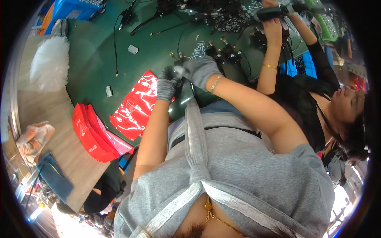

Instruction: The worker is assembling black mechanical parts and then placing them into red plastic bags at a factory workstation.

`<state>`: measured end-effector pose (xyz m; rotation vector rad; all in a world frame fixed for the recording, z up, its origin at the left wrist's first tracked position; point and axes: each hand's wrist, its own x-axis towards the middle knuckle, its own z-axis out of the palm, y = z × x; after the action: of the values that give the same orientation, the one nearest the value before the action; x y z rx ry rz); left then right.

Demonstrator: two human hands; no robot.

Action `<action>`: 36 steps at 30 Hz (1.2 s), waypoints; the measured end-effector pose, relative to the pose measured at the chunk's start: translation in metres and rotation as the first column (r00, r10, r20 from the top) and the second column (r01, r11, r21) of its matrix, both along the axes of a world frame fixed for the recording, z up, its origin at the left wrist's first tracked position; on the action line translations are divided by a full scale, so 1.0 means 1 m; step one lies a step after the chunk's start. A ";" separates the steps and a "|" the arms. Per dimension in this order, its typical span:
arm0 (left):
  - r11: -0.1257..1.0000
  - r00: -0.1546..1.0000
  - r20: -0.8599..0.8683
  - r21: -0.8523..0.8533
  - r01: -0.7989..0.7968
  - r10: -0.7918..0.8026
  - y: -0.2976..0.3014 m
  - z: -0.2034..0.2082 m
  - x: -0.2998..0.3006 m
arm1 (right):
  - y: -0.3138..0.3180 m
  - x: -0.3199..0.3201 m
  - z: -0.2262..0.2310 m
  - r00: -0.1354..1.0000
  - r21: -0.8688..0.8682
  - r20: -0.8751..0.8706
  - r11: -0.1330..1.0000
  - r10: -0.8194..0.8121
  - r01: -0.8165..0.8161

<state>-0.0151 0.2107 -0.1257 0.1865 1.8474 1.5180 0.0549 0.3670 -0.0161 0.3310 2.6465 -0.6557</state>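
Note:
Both my hands wear grey knit gloves and meet over the near side of the green table. My left hand [167, 85] is closed round a small black part [178, 71], most of which the fingers hide. From the other side my right hand [201, 72] closes in on the same part, its fingers bent and slightly blurred. A pale, shiny bit shows between the two hands; its kind is unclear. Just beyond the right hand lie a pile of silvery screws [199, 50] and several black parts with cables [230, 54].
Red glossy plastic bags [137, 106] lie left of my hands, with more red bags [93, 133] at the table edge. Small metal plates [133, 49] rest on the green tabletop [89, 51]. A co-worker's forearms [270, 71] reach in at the right, handling a black tool-like object [274, 13].

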 end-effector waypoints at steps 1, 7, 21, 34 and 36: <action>1.000 0.996 0.087 0.012 0.013 -0.014 0.002 0.013 -0.001 | 0.002 0.012 0.000 0.979 -0.047 0.058 0.979 -0.196 0.199; 0.991 0.980 0.176 0.076 -0.112 0.098 0.000 0.027 0.005 | -0.021 0.053 -0.061 0.979 -0.074 0.077 0.978 -0.189 0.194; 0.915 0.987 -0.160 0.401 0.048 0.019 0.057 0.102 0.039 | 0.022 0.082 -0.021 0.475 -0.556 -0.345 0.584 -0.809 0.591; 0.801 0.529 -0.609 -0.524 0.291 -0.591 0.142 0.040 0.052 | 0.134 0.121 -0.069 0.382 -0.047 -0.013 0.382 -0.924 0.923; 0.813 0.537 -0.618 -0.510 0.283 -0.575 0.131 0.028 0.055 | 0.141 0.118 -0.090 0.335 -0.028 0.000 0.335 -0.942 0.942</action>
<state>0.0400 0.3418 -0.0980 1.1880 2.4115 0.7325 0.1729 0.5077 -0.1065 1.9774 2.1815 -0.9812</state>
